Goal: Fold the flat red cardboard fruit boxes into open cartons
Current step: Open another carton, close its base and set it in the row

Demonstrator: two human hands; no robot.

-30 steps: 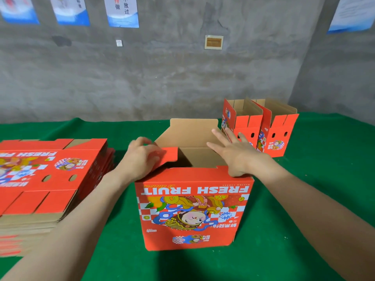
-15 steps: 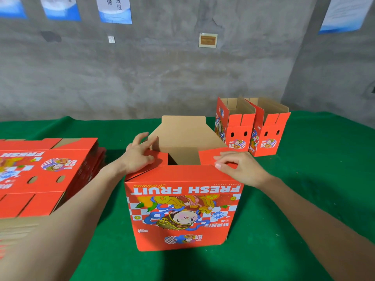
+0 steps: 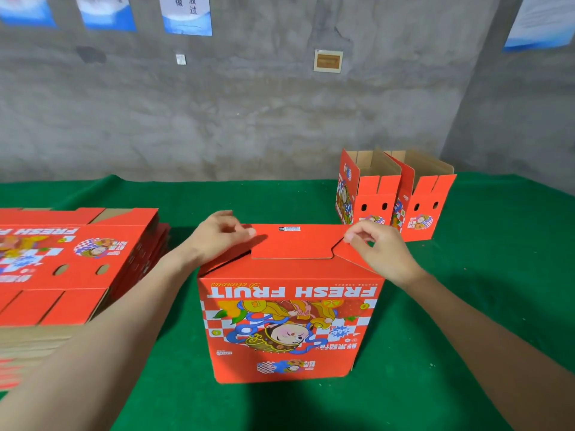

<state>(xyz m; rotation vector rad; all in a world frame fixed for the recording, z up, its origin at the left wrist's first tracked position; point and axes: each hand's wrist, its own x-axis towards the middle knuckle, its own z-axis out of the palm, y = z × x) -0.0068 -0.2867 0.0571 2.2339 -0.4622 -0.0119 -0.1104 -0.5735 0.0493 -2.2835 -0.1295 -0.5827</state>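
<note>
A red "FRESH FRUIT" box [image 3: 289, 321] stands upside down on the green table, its print facing me. Its red flaps are folded over the top, and the far flap [image 3: 292, 244] with its tab lies across the middle. My left hand [image 3: 217, 239] sits at the top left corner, fingers curled, thumb on the far flap's left end. My right hand [image 3: 381, 253] is at the top right corner, fingertips pinching the flap edge there. The inside of the box is hidden.
A tall stack of flat red boxes [image 3: 71, 262] lies at the left. Two folded open cartons [image 3: 370, 194] [image 3: 424, 203] stand at the back right. A grey concrete wall with posters rises behind the green table [image 3: 482, 290].
The brown-backed far flap that stood upright has come down over the side flaps, closing the top. Both hands moved from the side flaps to the far flap's corners.
</note>
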